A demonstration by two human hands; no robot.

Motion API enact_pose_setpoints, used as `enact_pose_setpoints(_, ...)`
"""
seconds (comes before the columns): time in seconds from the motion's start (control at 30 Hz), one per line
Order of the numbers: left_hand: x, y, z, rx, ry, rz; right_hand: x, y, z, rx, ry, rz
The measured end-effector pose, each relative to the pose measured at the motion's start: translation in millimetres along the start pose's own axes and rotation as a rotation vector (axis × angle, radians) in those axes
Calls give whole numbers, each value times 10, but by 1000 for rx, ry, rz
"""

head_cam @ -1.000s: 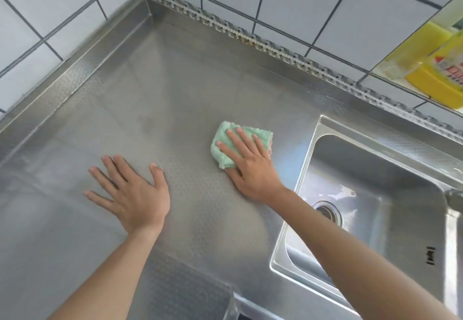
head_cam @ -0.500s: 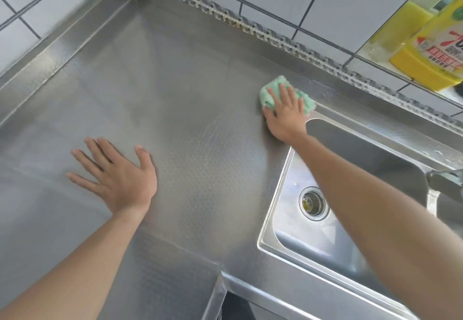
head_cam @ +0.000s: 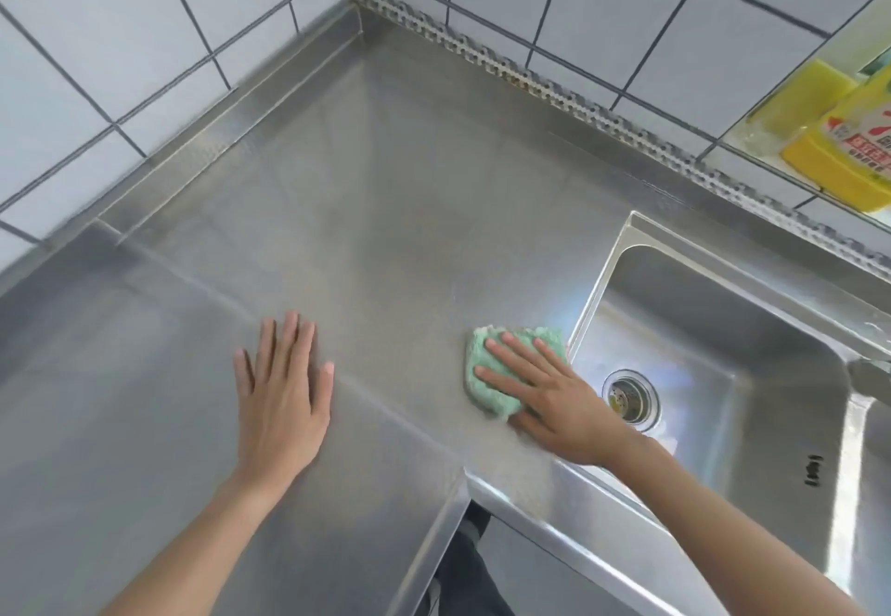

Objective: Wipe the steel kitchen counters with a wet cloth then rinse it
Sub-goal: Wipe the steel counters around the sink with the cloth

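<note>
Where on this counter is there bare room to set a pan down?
The steel counter is bare from the tiled corner out to both hands. The near strip is taken: left hand flat on the steel, right hand pressing the green cloth by the sink rim.

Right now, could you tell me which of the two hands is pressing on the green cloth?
The right hand, beside the sink, presses flat on the green cloth. The left hand rests bare on the steel counter, well apart from the cloth.
</note>
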State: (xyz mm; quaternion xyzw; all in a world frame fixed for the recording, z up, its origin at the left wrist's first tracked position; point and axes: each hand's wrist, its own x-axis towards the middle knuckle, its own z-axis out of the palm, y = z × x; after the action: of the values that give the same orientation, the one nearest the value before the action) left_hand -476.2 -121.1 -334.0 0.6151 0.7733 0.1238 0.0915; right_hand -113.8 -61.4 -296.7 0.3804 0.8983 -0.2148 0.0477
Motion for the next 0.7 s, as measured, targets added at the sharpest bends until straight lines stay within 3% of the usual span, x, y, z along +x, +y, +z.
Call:
enact_pose_setpoints(0.13,-454,-111,23,55,56,33,321,250,-140,42,103,280)
enact_pose_setpoints(0.27,-424,-86,-9,53,52,20,1137,-109,-163,119,214,608)
enact_pose_setpoints(0.33,-425,-83,-23,43,42,17,1408,-487,-99,84,201,575)
enact_pose_setpoints(0.4,-426,-72,-45,31,35,7,1465,-929,44,58,174,425)
enact_pose_setpoints(0.53,-431,-44,-92,35,23,17,873,-1517,423,57,147,190)
enact_pose_setpoints(0.63,-441,-9,-125,45,8,9,134,-1417,568,0,103,144)
enact_pose_setpoints(0.7,-453,17,-140,61,-11,4,-268,-1176,538,14,99,212)
